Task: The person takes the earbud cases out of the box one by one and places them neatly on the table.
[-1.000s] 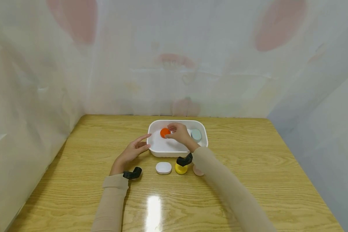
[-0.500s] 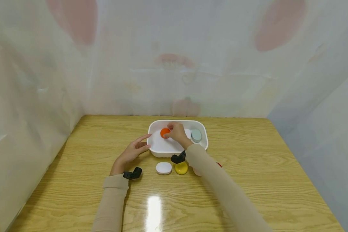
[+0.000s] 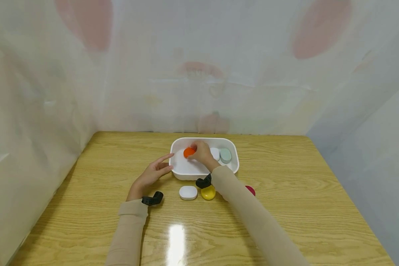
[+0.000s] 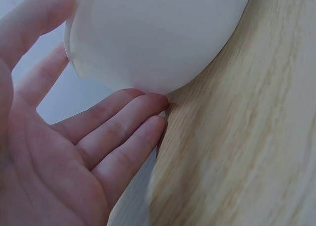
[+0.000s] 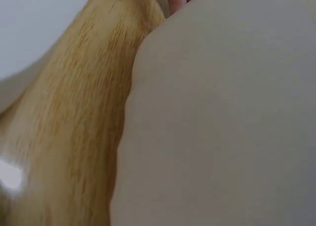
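Observation:
A white rectangular bin [image 3: 190, 173] with rounded corners stands on the wooden table. In it, my right hand [image 3: 203, 153] pinches a round orange disc [image 3: 188, 152] between thumb and fingers, near the bin's left side. A white rounded piece [image 3: 215, 153] and a pale green one [image 3: 225, 156] sit to the right of that hand. My left hand [image 3: 150, 174] touches the bin's left end with extended fingers; in the left wrist view the fingertips [image 4: 155, 105] rest against the white wall [image 4: 148, 43]. The right wrist view is mostly sleeve [image 5: 212, 122], with only a bit of fingers showing.
In front of the bin lie a white oval piece [image 3: 188, 192], a yellow round one [image 3: 208, 193] and a dark red one [image 3: 250, 190], partly behind the right sleeve [image 3: 246, 207]. Sheeting [image 3: 199, 103] hangs behind the table and at both sides.
My right hand has moved slightly left and closed on the orange disc. Its forearm has shifted left, covering the pinkish piece and uncovering the dark red one. The left hand has stayed still.

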Tool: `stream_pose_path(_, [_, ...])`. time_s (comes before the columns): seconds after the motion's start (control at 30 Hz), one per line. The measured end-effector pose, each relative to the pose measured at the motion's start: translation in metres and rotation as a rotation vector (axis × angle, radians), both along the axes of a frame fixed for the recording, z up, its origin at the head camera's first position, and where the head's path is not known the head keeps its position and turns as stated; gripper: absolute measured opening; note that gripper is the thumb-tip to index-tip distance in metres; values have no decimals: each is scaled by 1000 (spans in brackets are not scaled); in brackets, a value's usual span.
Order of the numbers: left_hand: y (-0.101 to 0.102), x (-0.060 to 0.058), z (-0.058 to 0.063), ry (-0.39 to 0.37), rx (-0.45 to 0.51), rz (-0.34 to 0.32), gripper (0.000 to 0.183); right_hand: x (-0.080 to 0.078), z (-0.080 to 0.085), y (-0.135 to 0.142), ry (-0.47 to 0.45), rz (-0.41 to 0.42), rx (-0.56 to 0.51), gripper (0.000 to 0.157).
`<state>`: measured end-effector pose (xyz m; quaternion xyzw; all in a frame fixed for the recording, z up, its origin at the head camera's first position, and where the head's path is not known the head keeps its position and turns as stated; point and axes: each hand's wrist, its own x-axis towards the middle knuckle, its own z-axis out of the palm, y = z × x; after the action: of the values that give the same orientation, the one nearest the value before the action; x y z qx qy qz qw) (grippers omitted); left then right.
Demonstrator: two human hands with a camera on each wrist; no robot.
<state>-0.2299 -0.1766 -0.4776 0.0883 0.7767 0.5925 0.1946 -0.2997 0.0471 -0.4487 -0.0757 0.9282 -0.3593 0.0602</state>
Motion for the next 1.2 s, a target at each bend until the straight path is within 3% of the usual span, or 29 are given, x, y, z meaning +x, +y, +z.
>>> stream_pose_path(0.17, [1, -1, 1, -7, 13, 4, 61, -1, -1, 0, 30, 14, 4, 49])
stream_pose_path(0.73, [1, -2, -2, -1, -15, 3, 60, -2, -4, 1, -17, -14, 7, 48])
stream_pose_path(1.03, [1, -3, -3, 27, -18, -11, 59, -1, -2, 1, -54, 12, -3, 50])
stream_pose_path(1.2, [1, -3, -2, 23, -13, -17, 59, 1, 3, 6, -19, 46, -22, 53])
